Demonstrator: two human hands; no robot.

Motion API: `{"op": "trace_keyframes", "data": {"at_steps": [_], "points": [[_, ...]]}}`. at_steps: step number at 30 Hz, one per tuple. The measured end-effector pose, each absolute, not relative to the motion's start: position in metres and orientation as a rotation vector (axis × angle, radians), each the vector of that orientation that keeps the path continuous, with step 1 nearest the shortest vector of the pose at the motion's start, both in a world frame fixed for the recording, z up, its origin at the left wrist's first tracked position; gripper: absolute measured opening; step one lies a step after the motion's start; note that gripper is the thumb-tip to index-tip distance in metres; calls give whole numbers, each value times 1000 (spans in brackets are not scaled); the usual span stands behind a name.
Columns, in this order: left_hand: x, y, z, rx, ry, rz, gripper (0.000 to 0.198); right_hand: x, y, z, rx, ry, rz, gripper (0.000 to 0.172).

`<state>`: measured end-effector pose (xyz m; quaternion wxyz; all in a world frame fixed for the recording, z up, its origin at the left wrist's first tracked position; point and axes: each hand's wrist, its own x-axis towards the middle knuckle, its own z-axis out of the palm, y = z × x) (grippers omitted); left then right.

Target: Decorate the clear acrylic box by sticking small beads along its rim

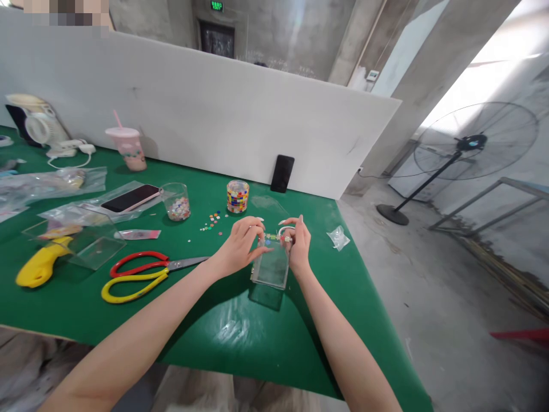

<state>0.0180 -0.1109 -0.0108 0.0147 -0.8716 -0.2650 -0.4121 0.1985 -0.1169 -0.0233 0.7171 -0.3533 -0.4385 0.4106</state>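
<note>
In front of me a clear plastic box (pixel 272 268) is held tilted a little above the green tabletop. Small coloured mosaic pieces (pixel 273 237) run along its far edge. My left hand (pixel 241 245) is closed at the far left corner, its thumb across the top by the pieces. My right hand (pixel 299 245) grips the right side with curled fingers; part of its grip is hidden behind the box. Just beyond stands a round jar covered in coloured tiles (pixel 237 198), beside scattered loose pieces (pixel 211 222). A clear cup (pixel 176 203) holds more pieces.
Red-and-yellow scissors (pixel 141 277) lie left of my forearm, near a yellow-handled tool (pixel 45 263) and clear sheets (pixel 96 246). A phone (pixel 131 198), a pink cup (pixel 128 150) and a leaning black phone (pixel 282 173) stand farther back. A plastic bag (pixel 338 238) lies near the right edge.
</note>
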Motion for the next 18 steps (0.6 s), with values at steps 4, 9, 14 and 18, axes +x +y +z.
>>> {"op": "trace_keyframes", "data": {"at_steps": [4, 9, 14, 18], "points": [[18, -111, -9, -2706, -881, -1261, 21, 199, -116, -23, -790, -975, 912, 38], [17, -112, -4, -2757, -888, -1177, 14, 197, -117, -20, -800, -987, 910, 40], [16, -111, -3, -2793, -916, -1138, 12, 197, -119, -19, -815, -996, 909, 41], [18, -112, -3, -2804, -924, -1139, 10, 197, -118, -19, -810, -1000, 914, 41]]}}
